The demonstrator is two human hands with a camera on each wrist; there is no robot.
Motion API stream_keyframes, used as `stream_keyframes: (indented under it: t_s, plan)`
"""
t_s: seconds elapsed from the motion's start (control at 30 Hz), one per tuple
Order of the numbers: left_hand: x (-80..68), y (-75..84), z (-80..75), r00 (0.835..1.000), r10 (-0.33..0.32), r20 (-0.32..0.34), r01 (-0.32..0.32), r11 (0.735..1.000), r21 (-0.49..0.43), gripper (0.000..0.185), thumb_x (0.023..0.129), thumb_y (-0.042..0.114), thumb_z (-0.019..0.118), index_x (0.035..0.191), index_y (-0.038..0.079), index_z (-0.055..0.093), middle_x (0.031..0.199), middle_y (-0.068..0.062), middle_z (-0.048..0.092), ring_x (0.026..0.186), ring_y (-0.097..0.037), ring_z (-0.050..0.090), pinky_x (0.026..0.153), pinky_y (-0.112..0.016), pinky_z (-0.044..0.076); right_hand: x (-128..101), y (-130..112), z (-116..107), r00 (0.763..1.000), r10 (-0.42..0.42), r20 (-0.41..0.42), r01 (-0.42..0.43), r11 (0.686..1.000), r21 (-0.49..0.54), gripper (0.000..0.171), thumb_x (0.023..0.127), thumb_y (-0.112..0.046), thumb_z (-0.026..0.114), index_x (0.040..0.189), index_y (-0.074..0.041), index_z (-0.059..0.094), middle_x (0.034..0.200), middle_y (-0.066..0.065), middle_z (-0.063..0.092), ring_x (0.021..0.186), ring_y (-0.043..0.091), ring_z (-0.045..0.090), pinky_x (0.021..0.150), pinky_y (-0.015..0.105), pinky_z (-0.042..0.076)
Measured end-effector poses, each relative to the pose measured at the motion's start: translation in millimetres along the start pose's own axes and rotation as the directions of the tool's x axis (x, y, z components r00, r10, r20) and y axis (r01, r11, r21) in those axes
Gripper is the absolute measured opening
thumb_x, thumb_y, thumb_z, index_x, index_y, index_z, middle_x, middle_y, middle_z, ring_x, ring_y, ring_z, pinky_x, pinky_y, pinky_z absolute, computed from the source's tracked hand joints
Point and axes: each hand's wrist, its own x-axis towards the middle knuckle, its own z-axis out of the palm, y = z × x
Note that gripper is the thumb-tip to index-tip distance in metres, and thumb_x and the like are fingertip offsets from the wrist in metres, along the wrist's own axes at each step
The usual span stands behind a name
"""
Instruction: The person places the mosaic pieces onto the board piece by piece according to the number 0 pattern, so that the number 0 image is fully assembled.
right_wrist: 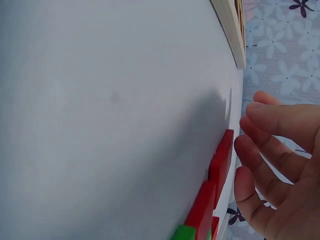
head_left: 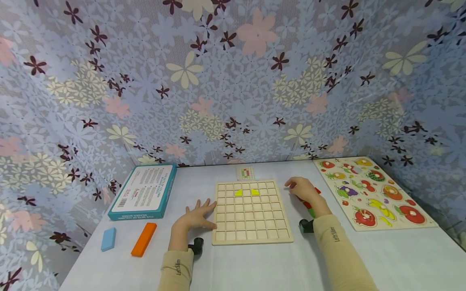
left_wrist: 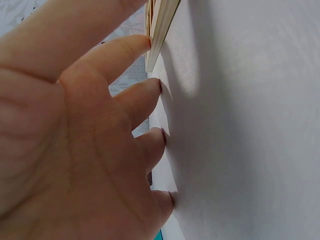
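Note:
A wooden grid board lies in the middle of the white table, with two yellow pieces in its upper rows. My left hand lies flat with fingers spread, and its fingertips press the table at the board's left edge. My right hand hovers just right of the board over red pieces and a green piece. Its fingers are loosely curled, clear of the pieces, and hold nothing. The board's corner shows above that hand.
A teal box lies at the left, with a blue block and an orange block in front of it. A small pattern card sits behind the board. A fruit peg puzzle fills the right side. Flowered cloth walls enclose the table.

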Motion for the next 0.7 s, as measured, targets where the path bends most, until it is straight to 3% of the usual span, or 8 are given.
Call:
stream_keyframes:
  t_s: [0.13,0.27,0.43,0.7]
  plan:
    - [0.3,-0.1,0.0,1.0,-0.002,0.005,0.002,1.0,0.003,0.085,0.069,0.024,0.078,0.142,0.012,0.037,0.152,-0.015,0.018,0.139,-0.041,-0.003,0.103,-0.065,-0.013,-0.5,3.4,-1.3,1.0,0.006,-0.001,-0.006,1.0,-0.026,0.023,0.082,0.001,0.058,0.104,0.001,0.064,0.11,0.026,0.056,0.09,0.035,0.055,0.066,0.04,0.05]
    - [0.4,-0.4,-0.2,1.0,-0.002,0.003,0.002,1.0,0.0,0.085,0.069,0.024,0.078,0.142,0.013,0.037,0.152,-0.015,0.018,0.139,-0.04,-0.002,0.103,-0.065,-0.013,0.2,5.3,-2.5,0.999,0.024,-0.026,-0.027,0.994,-0.109,0.026,0.081,0.0,0.061,0.106,-0.003,0.065,0.112,0.027,0.055,0.103,0.045,0.05,0.082,0.054,0.044]
    - [0.5,-0.5,-0.2,1.0,-0.002,0.002,0.002,1.0,-0.004,0.085,0.069,0.024,0.078,0.142,0.013,0.037,0.152,-0.015,0.019,0.14,-0.04,-0.003,0.103,-0.065,-0.013,1.0,6.0,-4.0,0.996,0.084,-0.017,-0.086,0.986,-0.14,0.029,0.079,-0.001,0.062,0.107,-0.005,0.064,0.113,0.025,0.055,0.103,0.046,0.049,0.081,0.06,0.04]
    - [0.4,-0.7,0.2,1.0,-0.003,0.003,0.003,1.0,0.0,0.085,0.069,0.024,0.078,0.142,0.012,0.037,0.152,-0.016,0.019,0.139,-0.041,-0.002,0.104,-0.065,-0.012,1.3,6.3,-5.4,0.993,0.122,0.008,-0.12,0.985,-0.127,0.031,0.076,0.003,0.059,0.106,-0.003,0.063,0.105,0.021,0.06,0.095,0.036,0.054,0.079,0.053,0.042]
